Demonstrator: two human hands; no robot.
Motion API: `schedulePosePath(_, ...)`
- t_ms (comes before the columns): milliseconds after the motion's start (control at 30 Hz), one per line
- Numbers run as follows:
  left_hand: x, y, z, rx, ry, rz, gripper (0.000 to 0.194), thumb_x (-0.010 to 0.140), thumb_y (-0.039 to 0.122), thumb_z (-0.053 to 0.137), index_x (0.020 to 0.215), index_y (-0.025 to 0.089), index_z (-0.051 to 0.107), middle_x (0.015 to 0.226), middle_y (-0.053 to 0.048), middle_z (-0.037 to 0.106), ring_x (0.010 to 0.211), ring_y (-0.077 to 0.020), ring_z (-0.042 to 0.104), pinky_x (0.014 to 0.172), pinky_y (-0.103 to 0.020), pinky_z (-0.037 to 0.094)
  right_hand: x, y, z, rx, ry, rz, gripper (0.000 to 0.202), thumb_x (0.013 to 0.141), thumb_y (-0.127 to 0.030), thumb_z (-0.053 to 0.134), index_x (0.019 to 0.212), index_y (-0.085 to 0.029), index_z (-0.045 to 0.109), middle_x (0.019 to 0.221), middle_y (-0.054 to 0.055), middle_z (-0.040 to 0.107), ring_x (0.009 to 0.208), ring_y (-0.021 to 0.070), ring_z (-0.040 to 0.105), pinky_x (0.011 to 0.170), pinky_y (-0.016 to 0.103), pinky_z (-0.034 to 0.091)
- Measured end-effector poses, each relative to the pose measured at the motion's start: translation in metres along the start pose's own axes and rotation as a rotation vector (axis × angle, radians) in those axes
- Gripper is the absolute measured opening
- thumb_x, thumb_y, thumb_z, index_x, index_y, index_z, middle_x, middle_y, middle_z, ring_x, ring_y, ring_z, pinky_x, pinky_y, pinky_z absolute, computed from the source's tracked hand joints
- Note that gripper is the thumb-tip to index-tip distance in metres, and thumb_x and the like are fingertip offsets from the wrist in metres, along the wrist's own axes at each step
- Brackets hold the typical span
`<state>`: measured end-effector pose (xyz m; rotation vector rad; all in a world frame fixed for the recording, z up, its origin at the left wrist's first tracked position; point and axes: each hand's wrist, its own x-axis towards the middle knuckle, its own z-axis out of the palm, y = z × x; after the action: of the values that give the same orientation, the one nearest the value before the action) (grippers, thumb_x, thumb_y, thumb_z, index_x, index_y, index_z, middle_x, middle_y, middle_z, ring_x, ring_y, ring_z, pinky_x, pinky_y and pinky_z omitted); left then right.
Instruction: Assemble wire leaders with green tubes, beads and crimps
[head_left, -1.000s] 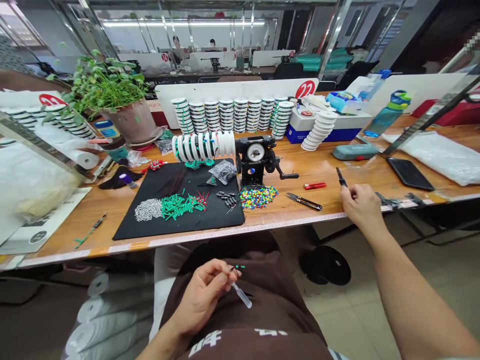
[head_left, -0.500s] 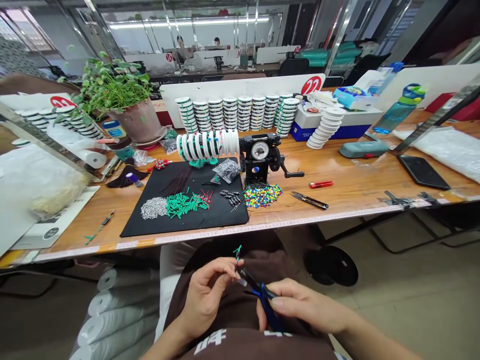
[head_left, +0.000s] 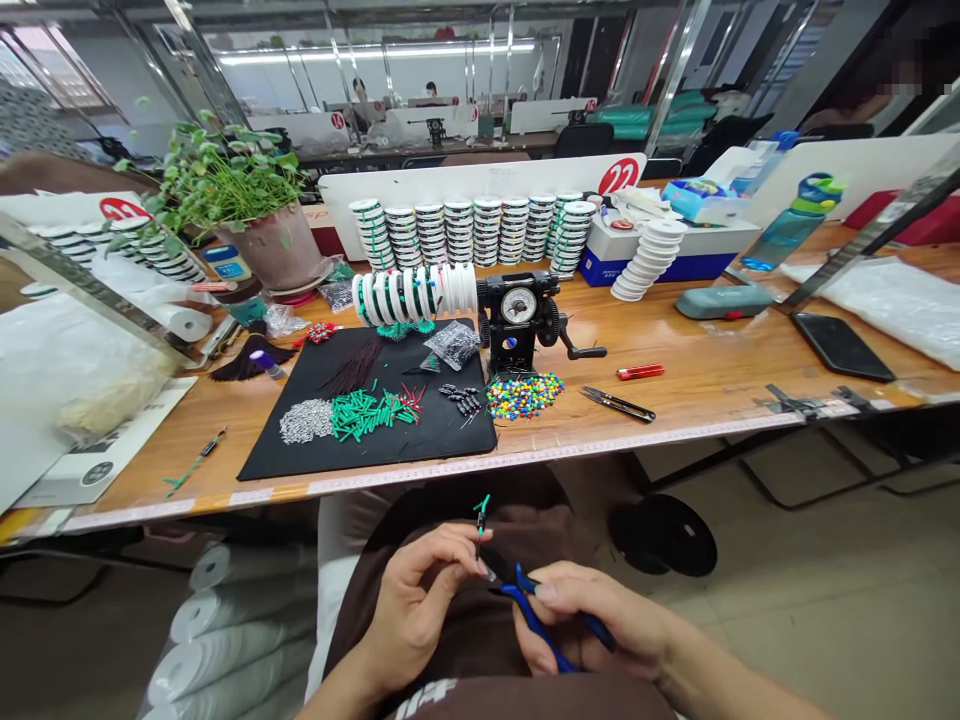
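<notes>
Above my lap, my left hand [head_left: 427,590] pinches a small fishing-line piece [head_left: 481,519] with a black middle and green tips, which sticks up past the fingertips. My right hand [head_left: 585,615] is wrapped round blue-handled pliers [head_left: 534,622], their handles spread apart. The dark jaws of the pliers point up and left, close beside my left fingertips. Whether the jaws touch the line there I cannot tell. On the black mat [head_left: 367,465] beyond my hands lie green tubes [head_left: 367,415], silver metal bits [head_left: 304,420] and small black pieces [head_left: 459,398].
A black hand-crank winder [head_left: 517,315] carries white spools [head_left: 420,292]. Colourful beads [head_left: 525,395], thread snips [head_left: 619,403] and a red cutter [head_left: 640,371] lie on the table. A potted plant [head_left: 262,245] stands back left; a black phone [head_left: 841,346] lies at right.
The pliers' handles have spread wider in my right hand. My left hand and the green-tipped piece have shifted slightly right. The whole view has moved a little.
</notes>
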<state>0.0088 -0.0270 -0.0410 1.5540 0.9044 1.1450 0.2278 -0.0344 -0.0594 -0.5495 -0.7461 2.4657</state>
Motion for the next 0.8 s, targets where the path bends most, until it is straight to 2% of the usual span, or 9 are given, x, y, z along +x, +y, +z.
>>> schedulePosePath(167,-0.001,-0.003,-0.001,0.037,0.001,-0.011,0.018,0.099,0.025,0.058,0.087,0.021,0.07,0.084,-0.006,0.072,0.087,-0.0196,0.067,0.083,-0.031,0.054,0.0,0.009,0.012,0.186,-0.029,-0.075,0.045,0.083,-0.045,0.072,0.072,-0.02,0.037,0.067,-0.004,0.042,0.052,0.0058,0.036,0.053,0.021,0.025)
schedulePosePath(300,-0.005,-0.006,0.0,0.14,-0.038,0.05,0.019,0.099,0.022,0.057,0.087,0.02,0.071,0.081,-0.006,0.07,0.082,-0.0185,0.065,0.077,-0.029,0.053,0.001,0.017,0.021,0.32,-0.04,-0.118,0.055,0.084,-0.051,0.071,0.067,-0.02,0.029,0.066,-0.007,0.028,0.05,0.0057,0.017,0.049,0.02,0.015)
schedulePosePath(367,-0.008,-0.008,0.0,0.191,-0.046,0.09,0.018,0.098,0.02,0.056,0.086,0.02,0.07,0.08,-0.005,0.07,0.08,-0.0177,0.064,0.075,-0.027,0.052,0.003,0.02,0.021,0.346,-0.06,-0.12,0.06,0.083,-0.053,0.07,0.064,-0.02,0.024,0.065,-0.007,0.024,0.05,0.0062,0.013,0.047,0.02,0.014)
schedulePosePath(433,-0.011,-0.008,0.0,0.21,-0.043,0.125,0.018,0.098,0.019,0.056,0.086,0.021,0.07,0.079,-0.005,0.07,0.079,-0.0173,0.064,0.075,-0.026,0.052,0.006,0.022,0.019,0.304,-0.04,-0.129,0.058,0.081,-0.054,0.071,0.064,-0.02,0.028,0.064,-0.007,0.026,0.049,0.0054,0.015,0.046,0.02,0.014)
schedulePosePath(567,-0.012,-0.004,0.0,0.177,0.031,0.101,0.017,0.098,0.022,0.057,0.088,0.023,0.071,0.081,-0.003,0.072,0.079,-0.0167,0.068,0.074,-0.024,0.055,0.005,0.015,0.015,-0.026,0.109,-0.058,0.042,0.081,-0.056,0.069,0.077,-0.018,0.05,0.067,-0.004,0.046,0.049,0.0061,0.035,0.049,0.02,0.027)
schedulePosePath(633,-0.008,-0.001,-0.001,0.188,0.116,0.033,0.017,0.097,0.026,0.059,0.087,0.023,0.072,0.083,-0.003,0.073,0.077,-0.0162,0.069,0.071,-0.021,0.056,-0.003,0.001,0.017,-0.296,0.161,0.017,0.038,0.084,-0.054,0.064,0.078,-0.017,0.057,0.068,0.0,0.055,0.056,0.0099,0.047,0.055,0.022,0.035)
schedulePosePath(700,-0.002,0.0,-0.003,0.227,0.218,-0.028,0.016,0.094,0.03,0.062,0.086,0.023,0.073,0.082,-0.002,0.073,0.068,-0.0146,0.068,0.064,-0.018,0.057,-0.015,-0.021,0.019,-0.595,0.158,0.055,0.028,0.085,-0.044,0.062,0.079,-0.016,0.063,0.073,0.002,0.06,0.067,0.0138,0.055,0.063,0.024,0.041)
schedulePosePath(767,0.004,-0.001,-0.006,0.269,0.29,-0.054,0.015,0.091,0.035,0.067,0.084,0.023,0.074,0.08,-0.002,0.074,0.062,-0.0137,0.067,0.06,-0.015,0.056,-0.029,-0.048,0.017,-0.882,0.204,-0.022,0.019,0.088,-0.035,0.058,0.084,-0.018,0.066,0.081,0.002,0.061,0.076,0.0155,0.056,0.069,0.025,0.043)
schedulePosePath(800,0.006,-0.003,-0.007,0.286,0.305,-0.051,0.015,0.088,0.037,0.069,0.084,0.024,0.075,0.08,-0.001,0.075,0.062,-0.0139,0.069,0.06,-0.014,0.057,-0.036,-0.063,0.013,-1.024,0.285,-0.107,0.019,0.091,-0.033,0.055,0.087,-0.018,0.065,0.085,0.002,0.061,0.079,0.0161,0.056,0.071,0.025,0.043)
